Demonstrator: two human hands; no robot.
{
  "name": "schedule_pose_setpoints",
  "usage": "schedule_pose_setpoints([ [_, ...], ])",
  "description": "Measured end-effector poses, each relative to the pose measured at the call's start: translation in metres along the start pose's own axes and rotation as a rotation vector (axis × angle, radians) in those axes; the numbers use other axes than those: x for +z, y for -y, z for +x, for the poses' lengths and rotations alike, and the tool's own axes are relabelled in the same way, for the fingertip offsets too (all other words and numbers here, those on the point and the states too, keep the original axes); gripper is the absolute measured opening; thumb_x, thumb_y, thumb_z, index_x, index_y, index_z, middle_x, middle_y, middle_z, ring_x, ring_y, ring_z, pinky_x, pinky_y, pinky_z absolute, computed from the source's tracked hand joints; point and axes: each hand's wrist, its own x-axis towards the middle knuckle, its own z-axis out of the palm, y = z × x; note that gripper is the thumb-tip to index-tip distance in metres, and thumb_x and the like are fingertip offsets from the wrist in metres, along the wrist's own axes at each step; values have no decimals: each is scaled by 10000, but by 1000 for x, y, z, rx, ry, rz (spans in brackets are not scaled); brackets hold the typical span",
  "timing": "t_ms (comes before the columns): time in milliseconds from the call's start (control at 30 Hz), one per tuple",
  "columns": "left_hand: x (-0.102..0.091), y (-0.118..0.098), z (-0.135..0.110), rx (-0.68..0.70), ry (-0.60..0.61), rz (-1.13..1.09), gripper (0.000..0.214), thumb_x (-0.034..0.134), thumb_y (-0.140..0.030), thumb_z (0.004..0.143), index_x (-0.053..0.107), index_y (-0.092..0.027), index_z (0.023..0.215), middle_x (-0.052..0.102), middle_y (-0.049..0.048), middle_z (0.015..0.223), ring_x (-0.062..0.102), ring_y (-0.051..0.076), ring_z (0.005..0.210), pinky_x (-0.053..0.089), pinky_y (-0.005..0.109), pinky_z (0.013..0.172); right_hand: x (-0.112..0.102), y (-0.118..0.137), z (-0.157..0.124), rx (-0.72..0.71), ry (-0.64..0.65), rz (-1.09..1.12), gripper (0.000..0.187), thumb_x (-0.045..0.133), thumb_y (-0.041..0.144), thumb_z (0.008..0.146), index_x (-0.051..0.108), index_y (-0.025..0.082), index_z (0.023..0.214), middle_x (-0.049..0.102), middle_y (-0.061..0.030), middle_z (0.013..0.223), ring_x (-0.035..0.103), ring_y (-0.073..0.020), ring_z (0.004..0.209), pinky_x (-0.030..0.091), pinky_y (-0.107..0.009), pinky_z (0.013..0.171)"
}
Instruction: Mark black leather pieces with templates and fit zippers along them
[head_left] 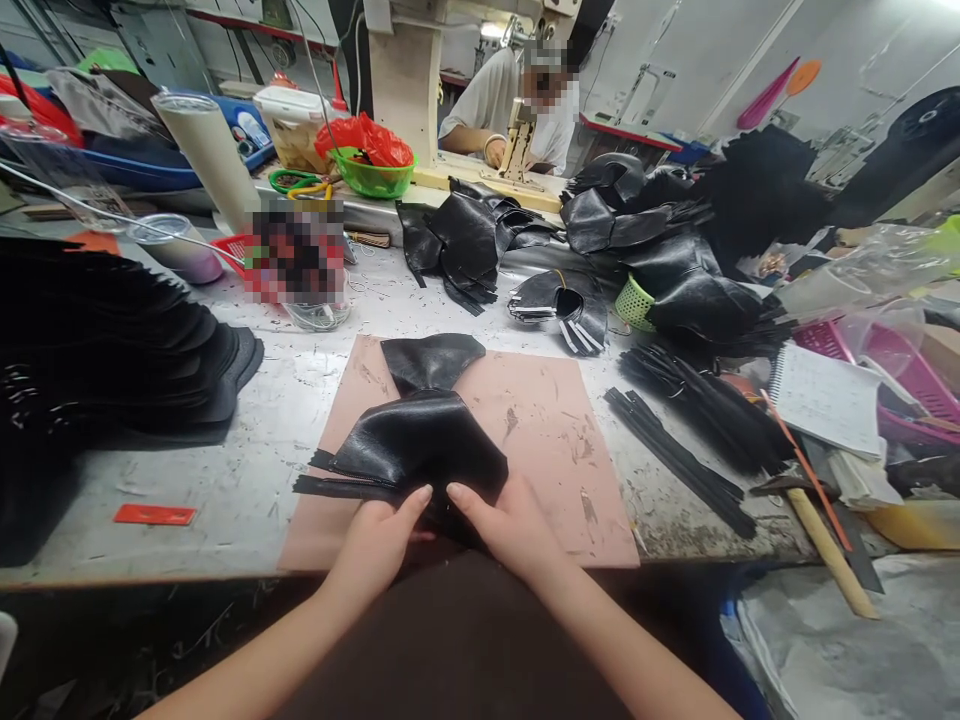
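Note:
A glossy black leather piece (420, 440) lies over the pink board (555, 440) at the table's front edge, with a black zipper (345, 488) along its lower left side. My left hand (382, 535) pinches the near edge of the leather by the zipper, thumb on top. Close beside it, my right hand (517, 525) grips the same piece at its lower right, the thumb pressed on its face. Both hands' other fingers are mostly hidden under it. Beyond, a second black leather piece (435, 360) rests flat on the board.
Stacked black pieces (150, 350) fill the left; an orange-red strip (154, 514) lies nearby. On the right are black zippers (679, 460), a hammer (829, 550) and a notebook (829, 395). Behind stand leather piles (472, 235) and a sewing machine (405, 90), with a person (487, 110) beyond.

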Motion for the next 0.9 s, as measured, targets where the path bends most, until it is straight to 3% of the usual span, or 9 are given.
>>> schedule_pose_setpoints([
  [133, 0, 0, 1, 40, 6, 66, 357, 671, -471, 551, 518, -185, 401, 506, -11, 362, 609, 234, 568, 469, 280, 529, 3, 1, 1, -36, -11, 55, 285, 562, 223, 740, 612, 173, 1016, 664, -45, 987, 599, -207, 939, 467, -312, 830],
  [300, -2, -2, 2, 125, -72, 148, 247, 730, -382, 488, 608, -167, 500, 586, 6, 450, 614, 266, 670, 470, 289, 570, 2, 1, 4, -47, -56, 46, 278, 582, 226, 719, 614, 171, 990, 665, -48, 957, 599, -206, 911, 469, -311, 815],
  [467, 0, 0, 3, 142, -67, 134, 269, 683, -422, 568, 624, -164, 518, 647, 38, 528, 627, 260, 645, 486, 305, 592, -8, -1, 4, 76, -12, -82, 165, 516, 277, 756, 623, 152, 769, 643, -33, 695, 602, -171, 645, 476, -262, 574],
  [633, 5, 2, 4, 66, 6, 98, 383, 607, -448, 657, 545, -170, 401, 607, 43, 446, 646, 264, 641, 493, 291, 571, -11, -2, 2, 139, 51, -51, 184, 521, 304, 760, 617, 156, 809, 636, -22, 679, 592, -155, 597, 452, -239, 529],
  [733, 5, 2, 4, 74, 4, 94, 335, 605, -462, 654, 628, -143, 554, 654, 52, 531, 649, 278, 688, 501, 309, 607, -10, -2, 2, 124, 4, -84, 180, 553, 303, 736, 629, 146, 781, 640, -30, 677, 581, -162, 625, 450, -245, 555],
  [900, 3, 0, 3, 253, -101, 185, 431, 687, -390, 579, 652, -130, 920, 700, 74, 889, 593, 303, 954, 468, 353, 828, -8, 0, 1, 125, -26, -95, 182, 572, 307, 712, 629, 138, 752, 633, -33, 679, 565, -163, 638, 442, -246, 562],
])
